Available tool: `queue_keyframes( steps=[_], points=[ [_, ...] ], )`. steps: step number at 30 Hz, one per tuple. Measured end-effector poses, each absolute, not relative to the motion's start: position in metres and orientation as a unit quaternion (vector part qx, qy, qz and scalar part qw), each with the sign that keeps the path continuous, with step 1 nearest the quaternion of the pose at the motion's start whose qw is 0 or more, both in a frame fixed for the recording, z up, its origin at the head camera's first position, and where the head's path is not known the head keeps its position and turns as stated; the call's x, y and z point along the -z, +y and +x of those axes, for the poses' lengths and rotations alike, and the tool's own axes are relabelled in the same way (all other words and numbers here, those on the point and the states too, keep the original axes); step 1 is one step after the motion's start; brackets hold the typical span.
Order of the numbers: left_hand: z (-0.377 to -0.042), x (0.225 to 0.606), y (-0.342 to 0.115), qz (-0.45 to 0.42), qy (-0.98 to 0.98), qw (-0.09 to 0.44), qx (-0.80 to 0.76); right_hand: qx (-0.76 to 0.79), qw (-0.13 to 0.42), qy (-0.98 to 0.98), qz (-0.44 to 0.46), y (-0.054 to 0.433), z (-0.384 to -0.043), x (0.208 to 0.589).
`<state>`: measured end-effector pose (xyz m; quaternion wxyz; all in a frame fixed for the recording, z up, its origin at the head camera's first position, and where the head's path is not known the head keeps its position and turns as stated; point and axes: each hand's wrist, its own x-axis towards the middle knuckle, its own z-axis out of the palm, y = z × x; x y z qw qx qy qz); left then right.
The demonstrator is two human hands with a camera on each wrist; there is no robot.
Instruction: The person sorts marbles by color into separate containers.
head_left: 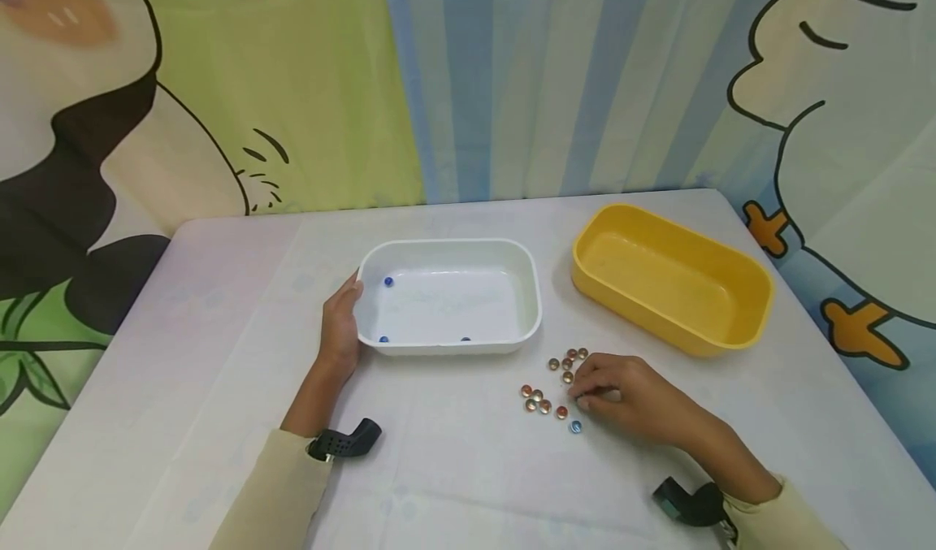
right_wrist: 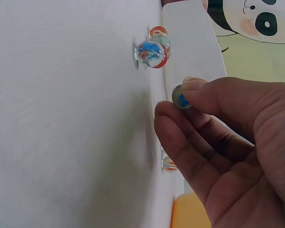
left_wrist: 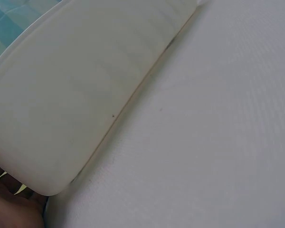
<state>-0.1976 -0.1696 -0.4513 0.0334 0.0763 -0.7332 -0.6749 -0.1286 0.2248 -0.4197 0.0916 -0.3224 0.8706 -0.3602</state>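
My left hand (head_left: 340, 329) rests against the left end of a white plastic tub (head_left: 448, 348). In the left wrist view, its fingers (left_wrist: 12, 183) lie beyond the tub's corner, partly hidden by the wall. Inside the tub are blue marbles, one (head_left: 388, 281) near the back left and two by the front wall. Above the table, my right hand (head_left: 636, 396) pinches a clear marble with a blue core (right_wrist: 181, 98) between thumb and fingers. Close to its fingertips lie several orange-brown marbles (head_left: 544, 406) and a blue-and-white marble (head_left: 575, 426).
A yellow plastic tub (head_left: 673, 290) stands at the back right, set at an angle. White cloth covers the table (head_left: 439, 444). Behind the table hangs a printed curtain (head_left: 526, 87) with cartoon figures.
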Motion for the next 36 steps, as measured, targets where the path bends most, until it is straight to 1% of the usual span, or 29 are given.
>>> queue_keyframes(
  steps=[9,16,24,36],
  points=[
    [-0.197,0.452,-0.170,0.073,-0.742,0.034,0.666,0.393,0.069,0.862,-0.313,0.221,-0.137,0.418],
    [-0.198,0.453,-0.170,0.073,-0.739,0.031,0.669,0.403,0.072,0.866,-0.287,0.220,-0.143,0.411],
    [-0.196,0.452,-0.170,0.074,-0.750,0.028,0.657,0.410,0.040,0.868,-0.276,0.217,-0.150,0.403],
    [-0.196,0.451,-0.170,0.075,-0.749,0.030,0.658,0.428,0.013,0.857,-0.287,0.209,-0.160,0.394]
  ],
)
